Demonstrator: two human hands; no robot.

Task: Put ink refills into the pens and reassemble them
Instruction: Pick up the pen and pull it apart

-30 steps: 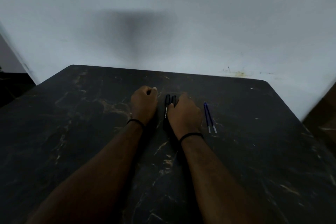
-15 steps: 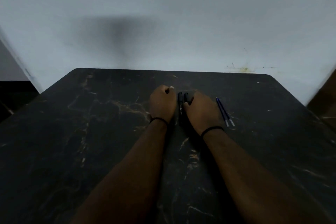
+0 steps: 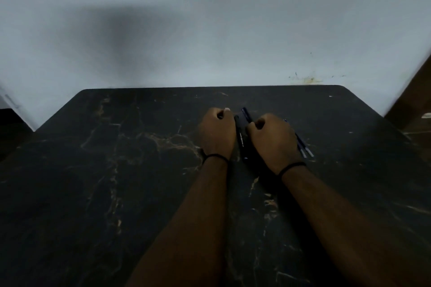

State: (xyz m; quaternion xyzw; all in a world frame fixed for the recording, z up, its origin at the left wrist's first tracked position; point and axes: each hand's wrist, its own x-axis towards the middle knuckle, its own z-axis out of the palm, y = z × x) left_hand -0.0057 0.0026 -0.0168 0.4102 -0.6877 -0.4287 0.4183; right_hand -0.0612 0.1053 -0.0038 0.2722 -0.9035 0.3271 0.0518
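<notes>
My left hand (image 3: 217,134) rests on the dark table as a curled fist, and nothing shows inside it. My right hand (image 3: 271,141) is curled beside it and grips a dark pen (image 3: 246,116), whose far end pokes out past the thumb and slants to the left. A second black pen (image 3: 241,141) with white lettering lies on the table between the two hands. Two thin blue ink refills (image 3: 303,148) lie side by side just right of my right hand, partly hidden by it.
The black marbled table (image 3: 140,170) stands against a pale wall (image 3: 210,30). A brown piece of furniture (image 3: 412,105) is at the right edge, past the table's corner.
The right hand has closed on one of the two pens and tilted its far end up and left. The view has shifted, and the left fist stays put.
</notes>
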